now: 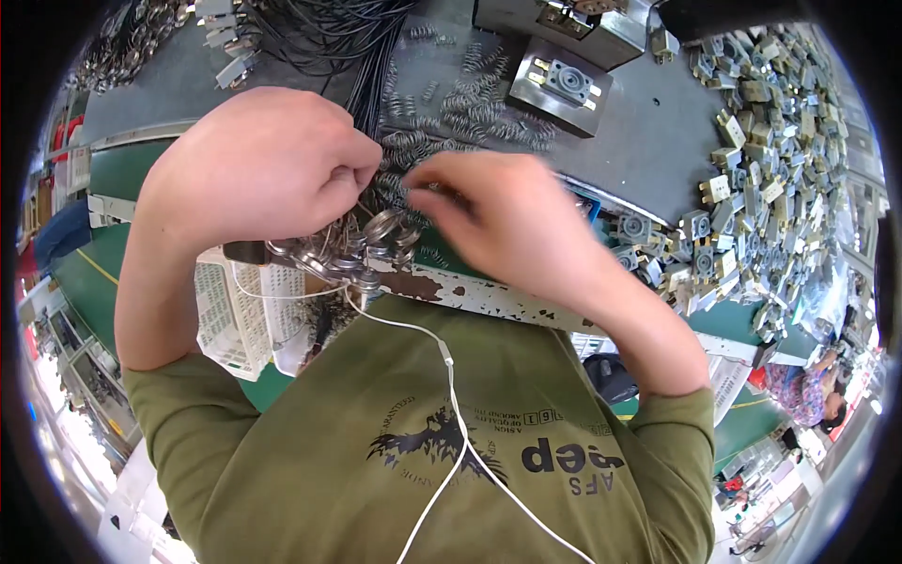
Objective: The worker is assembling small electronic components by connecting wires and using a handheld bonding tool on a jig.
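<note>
My left hand (272,169) is closed in a fist-like pinch above the table's near edge; whatever its fingers hold is hidden. Facing it, my right hand (503,207) has thumb and fingertips drawn together over loose coil springs (474,103), and I cannot make out what is between them. Below the left hand, next to its wrist, lies a heap of shiny metal ring-shaped parts (319,256). Black cables (324,42) run down from the far edge toward the left hand. Beyond the springs a steel block fixture (564,85) carries a grey round-faced socket part with brass-coloured terminals.
A big pile of grey plug-like parts (752,188) covers the table's right side. A larger steel device (578,33) stands at the back. White plastic baskets (230,320) sit below the near edge. A white cord (413,324) hangs across my shirt. Another person (799,395) is far right.
</note>
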The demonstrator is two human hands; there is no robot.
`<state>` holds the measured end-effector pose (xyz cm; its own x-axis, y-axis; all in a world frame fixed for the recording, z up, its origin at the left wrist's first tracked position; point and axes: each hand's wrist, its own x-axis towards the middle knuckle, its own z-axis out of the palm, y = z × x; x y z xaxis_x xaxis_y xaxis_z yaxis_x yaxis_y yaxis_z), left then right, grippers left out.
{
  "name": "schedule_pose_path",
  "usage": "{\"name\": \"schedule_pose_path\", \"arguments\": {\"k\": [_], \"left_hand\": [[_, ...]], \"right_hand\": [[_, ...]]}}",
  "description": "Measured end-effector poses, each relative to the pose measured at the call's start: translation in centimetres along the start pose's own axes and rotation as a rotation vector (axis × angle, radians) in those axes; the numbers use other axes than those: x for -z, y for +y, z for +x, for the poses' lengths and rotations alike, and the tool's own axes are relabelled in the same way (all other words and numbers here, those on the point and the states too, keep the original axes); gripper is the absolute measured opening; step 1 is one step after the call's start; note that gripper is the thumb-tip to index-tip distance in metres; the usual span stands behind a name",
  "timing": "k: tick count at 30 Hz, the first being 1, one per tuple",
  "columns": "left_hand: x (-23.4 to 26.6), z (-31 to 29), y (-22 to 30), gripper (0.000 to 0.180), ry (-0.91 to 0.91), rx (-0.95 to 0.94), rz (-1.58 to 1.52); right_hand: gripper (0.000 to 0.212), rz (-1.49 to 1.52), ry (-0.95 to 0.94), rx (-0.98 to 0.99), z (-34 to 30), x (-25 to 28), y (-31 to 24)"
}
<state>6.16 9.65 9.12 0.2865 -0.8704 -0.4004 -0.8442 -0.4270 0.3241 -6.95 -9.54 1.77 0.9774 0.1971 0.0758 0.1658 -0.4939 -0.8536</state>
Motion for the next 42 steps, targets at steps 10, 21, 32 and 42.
{"name": "schedule_pose_path", "arguments": {"k": [10,21,32,42], "left_hand": [[1.5,-0.6,-0.8,0.016,-0.072,0.008,-0.091],[0.8,-1.1,-1.8,0.011,-0.017,-0.035,-0.106],[-1.5,6.9,-3.8,0.019,0.740,-0.095,0.054],[-0.3,9.0,-0.3,0.013,0.725,-0.278,-0.144]], "right_hand": [[0.021,0.203,-0.087,-0.315,2.9,-3.8,0.7],[0.021,0.932,-0.097,-0.589,1.8,-1.8,-1.0],[0.020,-0.264,-0.015,-0.319,-1.1,9.1,-1.0],[0.026,-0.424,0.067,-0.262,-2.8,11.0,1.6]]}}
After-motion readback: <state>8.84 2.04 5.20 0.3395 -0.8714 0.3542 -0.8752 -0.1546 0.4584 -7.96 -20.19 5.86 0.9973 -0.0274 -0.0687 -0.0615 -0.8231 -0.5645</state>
